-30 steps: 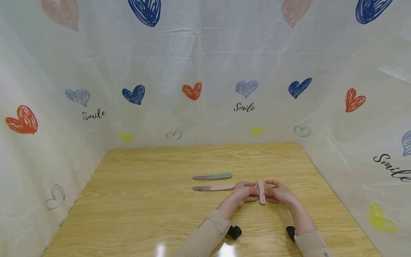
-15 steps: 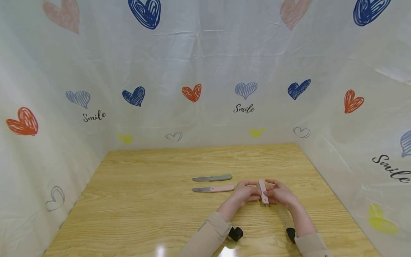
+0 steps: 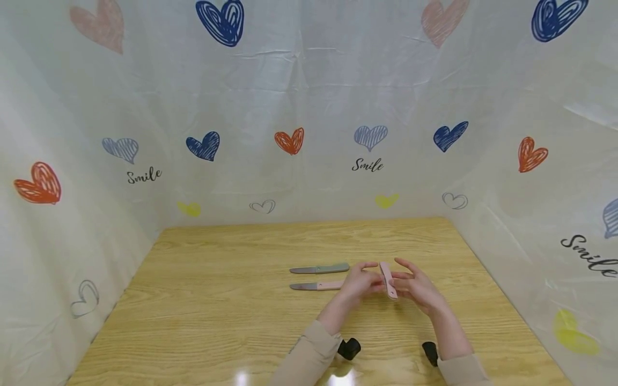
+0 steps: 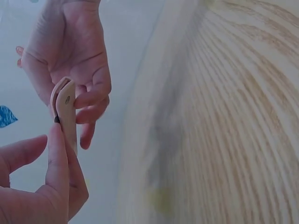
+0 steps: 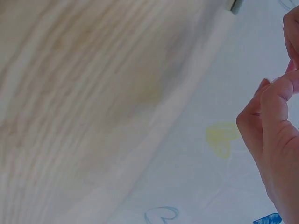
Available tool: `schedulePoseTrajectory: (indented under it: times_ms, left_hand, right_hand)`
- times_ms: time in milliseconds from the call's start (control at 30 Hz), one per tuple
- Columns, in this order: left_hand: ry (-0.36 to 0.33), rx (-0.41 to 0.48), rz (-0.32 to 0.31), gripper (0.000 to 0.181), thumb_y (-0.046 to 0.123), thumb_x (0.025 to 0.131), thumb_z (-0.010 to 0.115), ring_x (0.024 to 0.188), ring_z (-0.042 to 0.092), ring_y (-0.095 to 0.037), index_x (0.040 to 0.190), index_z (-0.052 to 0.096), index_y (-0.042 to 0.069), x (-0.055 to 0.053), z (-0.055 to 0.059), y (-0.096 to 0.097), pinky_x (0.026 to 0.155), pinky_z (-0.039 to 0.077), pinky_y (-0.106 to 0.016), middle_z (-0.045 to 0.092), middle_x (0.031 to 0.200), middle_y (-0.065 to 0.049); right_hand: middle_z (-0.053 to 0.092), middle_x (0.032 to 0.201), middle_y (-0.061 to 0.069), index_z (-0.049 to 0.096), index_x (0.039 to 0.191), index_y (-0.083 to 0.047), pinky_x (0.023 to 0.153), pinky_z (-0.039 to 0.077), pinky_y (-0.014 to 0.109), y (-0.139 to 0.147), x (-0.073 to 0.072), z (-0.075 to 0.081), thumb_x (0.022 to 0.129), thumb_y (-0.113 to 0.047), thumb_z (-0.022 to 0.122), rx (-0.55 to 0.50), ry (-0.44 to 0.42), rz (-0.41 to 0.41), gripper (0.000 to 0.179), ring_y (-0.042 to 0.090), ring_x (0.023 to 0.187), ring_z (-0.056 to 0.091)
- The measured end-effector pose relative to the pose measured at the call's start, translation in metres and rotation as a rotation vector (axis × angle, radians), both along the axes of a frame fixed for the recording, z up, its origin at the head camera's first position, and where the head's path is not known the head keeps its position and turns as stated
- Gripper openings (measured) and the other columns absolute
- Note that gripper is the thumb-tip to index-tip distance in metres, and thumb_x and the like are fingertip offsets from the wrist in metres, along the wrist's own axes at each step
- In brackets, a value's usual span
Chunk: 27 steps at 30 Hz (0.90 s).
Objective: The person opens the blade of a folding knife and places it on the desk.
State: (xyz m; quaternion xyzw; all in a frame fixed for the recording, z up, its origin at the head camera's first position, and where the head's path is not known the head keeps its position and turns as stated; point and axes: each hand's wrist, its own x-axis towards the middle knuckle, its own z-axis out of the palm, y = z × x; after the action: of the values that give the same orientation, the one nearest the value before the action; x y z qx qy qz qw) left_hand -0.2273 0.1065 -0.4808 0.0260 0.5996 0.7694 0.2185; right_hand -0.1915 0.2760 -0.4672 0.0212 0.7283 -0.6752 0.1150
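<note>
A pink folding knife (image 3: 388, 280) with its blade folded in is held between the two hands, above the table at right of centre. My left hand (image 3: 358, 282) pinches it at the slot edge with its fingertips, seen closely in the left wrist view, where the knife (image 4: 68, 109) stands nearly upright. From the other side my right hand (image 3: 419, 288) holds the handle with bent fingers. In the right wrist view the right hand (image 5: 275, 126) mostly hides the knife. An unfolded pink knife (image 3: 330, 286) lies just left of my left hand, which covers its handle end.
An unfolded green-handled knife (image 3: 332, 268) lies behind the pink one, both blades pointing left. The wooden table (image 3: 217, 300) extends to both sides. A white curtain (image 3: 328, 107) printed with hearts surrounds its back and sides.
Both hands have raised the folded knife and shifted it slightly left and away. Its tilt has changed, and my left hand now covers more of the pink knife on the table.
</note>
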Motion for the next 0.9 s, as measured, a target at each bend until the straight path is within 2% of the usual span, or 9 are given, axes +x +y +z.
schedulePoseTrajectory:
  times_ms: [267, 433, 700, 900]
  left_hand:
    - [0.086, -0.057, 0.002, 0.048, -0.003, 0.091, 0.061, 0.077, 0.062, -0.018, 0.137, 0.046, -0.005, 0.005, 0.019, -0.025, 0.083, 0.059, -0.042, 0.061, 0.097, -0.013]
    - [0.135, -0.118, 0.017, 0.049, 0.0, 0.092, 0.061, 0.079, 0.063, -0.017, 0.138, 0.047, -0.005, 0.008, 0.026, -0.041, 0.078, 0.06, -0.039, 0.063, 0.097, -0.013]
    - [0.153, -0.107, 0.045, 0.052, 0.0, 0.091, 0.063, 0.076, 0.064, -0.015, 0.14, 0.047, -0.005, 0.012, 0.033, -0.067, 0.082, 0.059, -0.046, 0.065, 0.095, -0.011]
    - [0.179, -0.119, 0.029, 0.052, 0.001, 0.091, 0.064, 0.071, 0.062, -0.012, 0.14, 0.048, -0.006, 0.017, 0.032, -0.088, 0.082, 0.058, -0.046, 0.063, 0.091, -0.007]
  right_hand:
    - [0.05, 0.131, 0.03, 0.016, 0.153, 0.002, 0.084, 0.056, 0.038, -0.02, 0.0, 0.012, 0.094, -0.004, 0.061, -0.006, 0.039, 0.031, 0.075, 0.018, 0.097, 0.064]
    - [0.054, 0.122, 0.021, 0.021, 0.152, 0.002, 0.085, 0.056, 0.04, -0.034, -0.003, 0.016, 0.092, -0.003, 0.062, -0.035, 0.047, 0.069, 0.073, 0.018, 0.096, 0.062]
    - [0.056, 0.116, 0.017, 0.023, 0.15, 0.005, 0.081, 0.057, 0.037, -0.055, -0.004, 0.018, 0.089, -0.002, 0.064, -0.086, 0.096, 0.171, 0.073, 0.019, 0.092, 0.065]
    - [0.055, 0.116, 0.018, 0.022, 0.151, 0.003, 0.081, 0.057, 0.038, -0.072, -0.006, 0.016, 0.089, -0.004, 0.065, -0.099, 0.098, 0.243, 0.076, 0.022, 0.093, 0.064]
